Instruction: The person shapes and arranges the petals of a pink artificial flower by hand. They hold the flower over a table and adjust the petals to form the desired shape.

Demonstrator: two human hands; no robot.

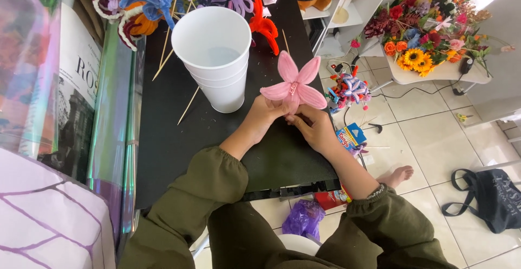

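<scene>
Head view. One pink pipe-cleaner flower (294, 86) with five petals is held above the right edge of the black counter (179, 138). One stack of white foam cups (215, 54) stands just left of it; several thin wooden sticks (188, 106) lie near the far left corner. The left hand (264, 114) has its grip pinched on the flower's base from below. The right hand (315, 128), fingers curled, also pinches the base, with both forearms angled inward.
</scene>
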